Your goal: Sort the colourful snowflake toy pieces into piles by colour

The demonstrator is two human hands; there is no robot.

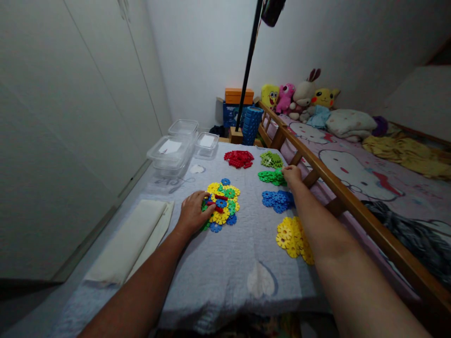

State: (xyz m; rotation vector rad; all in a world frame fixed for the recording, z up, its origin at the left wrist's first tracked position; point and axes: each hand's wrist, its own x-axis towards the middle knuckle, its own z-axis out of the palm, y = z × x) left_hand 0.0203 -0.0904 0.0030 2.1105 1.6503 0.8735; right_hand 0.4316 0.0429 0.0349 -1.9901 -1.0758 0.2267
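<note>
A flat cluster of joined snowflake-shaped plastic pieces (223,204), yellow, blue, green and red, lies in the middle of a pale blue cloth (229,267). My left hand (193,213) rests on the cluster's left edge, fingers curled against it. My right hand (291,175) reaches forward to the dark green pile (269,177), fingers closed down on its right end. Sorted piles lie along the right: red (238,158), light green (271,160), blue (277,200) and yellow (292,234) beside my right forearm.
Clear plastic boxes (174,150) stand at the cloth's far left. A folded cream cloth (132,239) lies at the left. A wooden bed rail (338,192) runs along the right, with plush toys (299,96) on the bed. A black pole (246,70) stands behind.
</note>
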